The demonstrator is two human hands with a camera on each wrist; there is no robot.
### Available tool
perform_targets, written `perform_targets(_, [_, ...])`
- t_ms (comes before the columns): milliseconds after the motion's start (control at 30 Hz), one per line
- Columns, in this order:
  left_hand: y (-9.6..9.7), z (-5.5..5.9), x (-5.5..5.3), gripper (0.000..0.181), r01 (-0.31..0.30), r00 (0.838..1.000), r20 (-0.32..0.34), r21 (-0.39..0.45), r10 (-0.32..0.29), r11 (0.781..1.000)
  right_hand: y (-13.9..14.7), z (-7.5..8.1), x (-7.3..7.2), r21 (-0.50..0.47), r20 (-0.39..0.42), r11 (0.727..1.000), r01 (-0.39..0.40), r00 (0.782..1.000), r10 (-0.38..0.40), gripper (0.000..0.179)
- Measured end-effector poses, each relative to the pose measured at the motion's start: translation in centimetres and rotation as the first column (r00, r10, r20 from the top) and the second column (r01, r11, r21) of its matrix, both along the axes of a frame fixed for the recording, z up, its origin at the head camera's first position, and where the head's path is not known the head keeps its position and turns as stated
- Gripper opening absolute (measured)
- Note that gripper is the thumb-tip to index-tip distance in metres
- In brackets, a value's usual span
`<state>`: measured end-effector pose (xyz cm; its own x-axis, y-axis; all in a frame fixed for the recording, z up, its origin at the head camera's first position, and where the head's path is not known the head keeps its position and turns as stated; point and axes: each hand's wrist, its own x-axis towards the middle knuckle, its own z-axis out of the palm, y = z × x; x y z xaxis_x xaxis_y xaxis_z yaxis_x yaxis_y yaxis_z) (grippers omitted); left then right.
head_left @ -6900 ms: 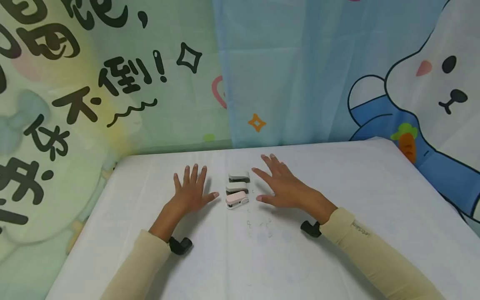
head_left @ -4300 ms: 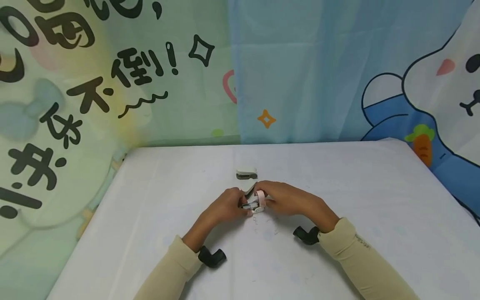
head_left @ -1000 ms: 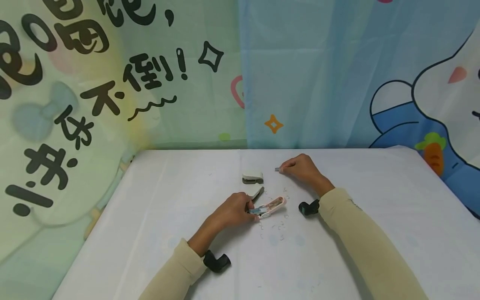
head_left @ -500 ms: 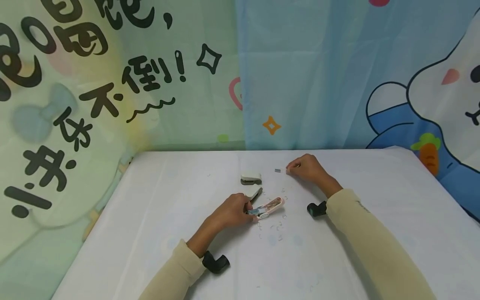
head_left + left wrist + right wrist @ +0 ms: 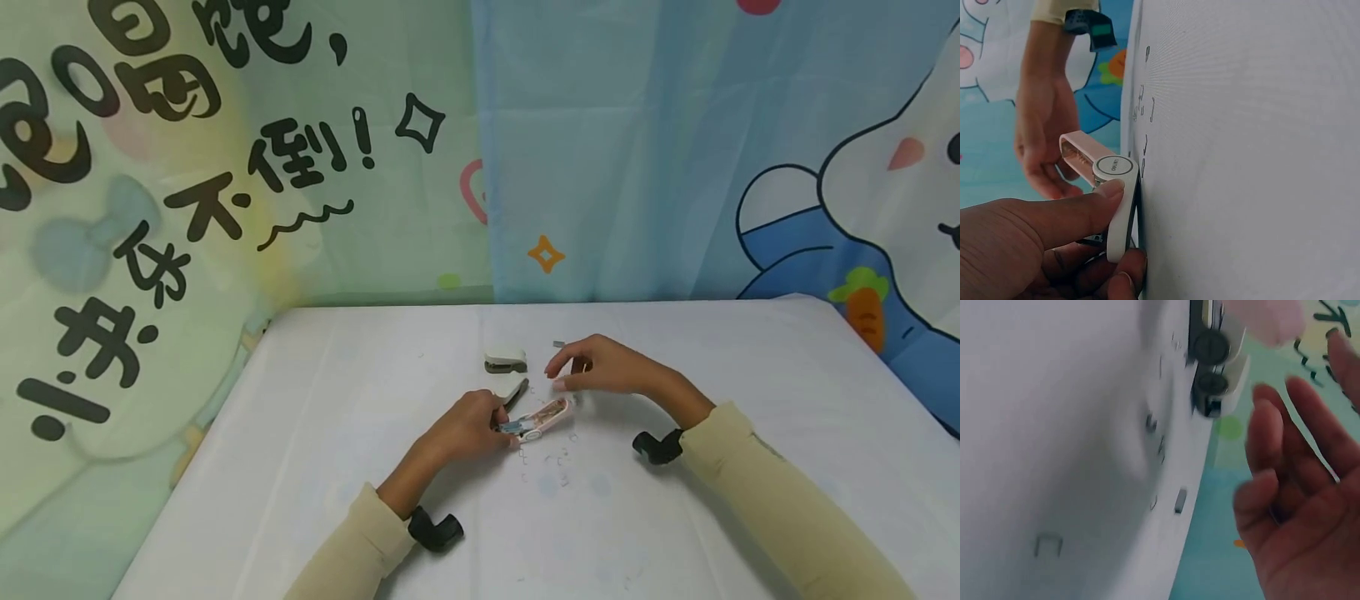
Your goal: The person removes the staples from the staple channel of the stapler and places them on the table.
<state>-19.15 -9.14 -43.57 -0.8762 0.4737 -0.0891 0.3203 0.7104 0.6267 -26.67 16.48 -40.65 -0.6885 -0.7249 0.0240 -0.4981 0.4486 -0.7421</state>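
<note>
My left hand (image 5: 467,425) grips the base of a pink-and-white stapler (image 5: 1124,212), thumb on its side beside the round hinge disc. The stapler's pink top is swung open, pointing right. My right hand (image 5: 609,367) hovers beyond that raised top, fingers loosely bent, with nothing visible between them. A small grey strip of staples (image 5: 1180,500) lies on the table behind the right hand; in the head view the fingers stand just in front of it. Two white-and-grey staplers, one farther back (image 5: 506,361) and one nearer (image 5: 512,388), sit beyond the left hand.
Several loose staples (image 5: 564,481) are scattered over the white tablecloth (image 5: 360,400) around and in front of the pink stapler. A printed fabric backdrop (image 5: 600,167) hangs behind the table's far edge.
My right hand let go of the staple strip at the back of the table, then came nearer to the pink stapler with its fingers spreading. The left hand keeps its hold on the stapler.
</note>
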Motion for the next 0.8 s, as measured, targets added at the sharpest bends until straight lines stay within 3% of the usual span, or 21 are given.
perform_targets(100, [0.0, 0.1, 0.0, 0.016, 0.000, 1.000, -0.006, 0.005, 0.000, 1.000, -0.2, 0.3, 0.8, 0.020, 0.080, 0.995, -0.094, 0.993, 0.092, 0.031])
perform_targets(200, [0.1, 0.1, -0.1, 0.015, 0.001, 1.000, -0.015, 0.004, -0.001, 1.000, -0.2, 0.1, 1.3, 0.017, 0.114, 0.990, -0.138, 0.984, 0.135, 0.027])
perform_targets(600, [0.6, -0.3, 0.1, 0.018, 0.010, 1.000, -0.011, 0.039, -0.010, 0.999, 0.4, -0.1, 1.8, 0.052, 0.118, 0.993, -0.104, 0.988, 0.097, 0.021])
perform_targets(800, [2.3, 1.3, 0.8, 0.021, 0.006, 0.996, -0.084, 0.036, -0.003, 0.999, 1.3, 0.5, 0.9, 0.071, 0.118, 0.993, -0.095, 0.989, 0.086, 0.022])
